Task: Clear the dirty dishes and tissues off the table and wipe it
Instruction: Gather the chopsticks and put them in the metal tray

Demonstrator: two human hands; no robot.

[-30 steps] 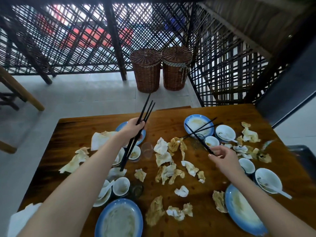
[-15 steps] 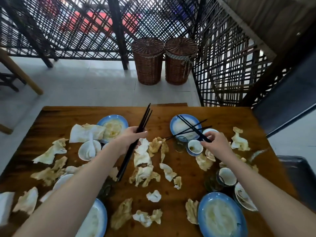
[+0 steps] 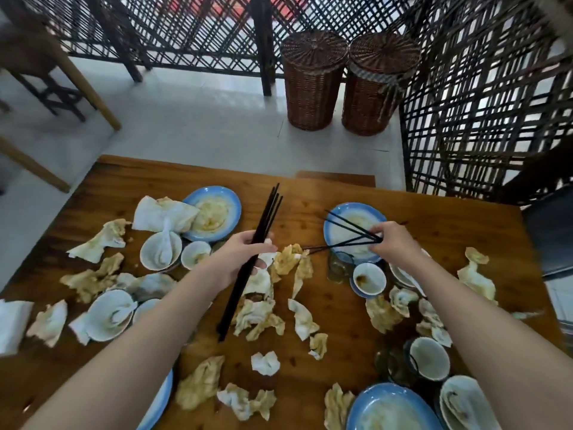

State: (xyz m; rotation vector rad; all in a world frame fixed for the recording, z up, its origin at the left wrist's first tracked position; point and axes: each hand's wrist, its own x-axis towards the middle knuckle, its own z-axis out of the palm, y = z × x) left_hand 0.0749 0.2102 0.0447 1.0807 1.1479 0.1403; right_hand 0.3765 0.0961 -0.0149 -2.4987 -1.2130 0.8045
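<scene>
Left grip (image 3: 245,259): clenched round a bundle of black chopsticks (image 3: 266,212), held slantwise above the tabletop (image 3: 449,231), tips pointing away.
Right grip (image 3: 392,243): fingertips pinching loose chopsticks (image 3: 344,221) that fan across the far right plate (image 3: 327,235).
Plates: blue-rimmed, soiled; far left plate (image 3: 235,206) beside a large folded tissue (image 3: 155,214); near plate (image 3: 361,398) at the lower edge.
Bowls: small, white, on both sides; spoon bowl (image 3: 148,262) holds a white spoon (image 3: 166,240).
Tissues (image 3: 257,318): crumpled, stained, strewn across the tabletop, thickest in the middle.
Beyond the tabletop: two lidded wicker baskets (image 3: 313,79) on the floor, against a lattice screen (image 3: 201,29).
</scene>
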